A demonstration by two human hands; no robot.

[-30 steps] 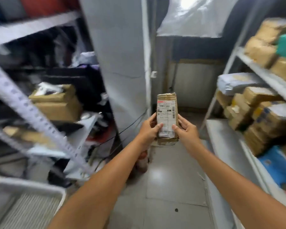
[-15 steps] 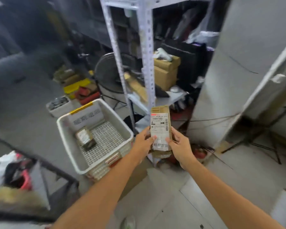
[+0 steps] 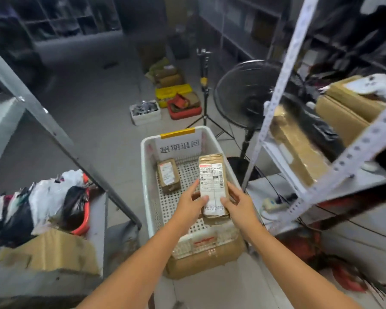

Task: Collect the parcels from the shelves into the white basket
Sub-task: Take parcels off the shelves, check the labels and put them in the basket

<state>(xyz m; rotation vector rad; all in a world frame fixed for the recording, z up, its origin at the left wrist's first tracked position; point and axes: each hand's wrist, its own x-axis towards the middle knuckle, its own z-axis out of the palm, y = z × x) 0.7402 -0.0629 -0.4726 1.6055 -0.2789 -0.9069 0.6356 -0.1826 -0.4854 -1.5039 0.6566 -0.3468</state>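
I'm holding a taped parcel (image 3: 213,188) over the white basket (image 3: 148,175), left hand (image 3: 191,205) and right hand (image 3: 237,205) both pinching its lower end. One smaller parcel (image 3: 168,175) already inside; shelf boxes (image 3: 348,108) remaining.

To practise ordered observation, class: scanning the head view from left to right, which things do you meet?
Pile of plastic bags → small parcel lying in the white basket → larger labelled parcel held above it → power strip → cardboard boxes on the right shelf.

Perforated plastic basket (image 3: 148,181) (matt), taped cardboard parcel (image 3: 212,172).
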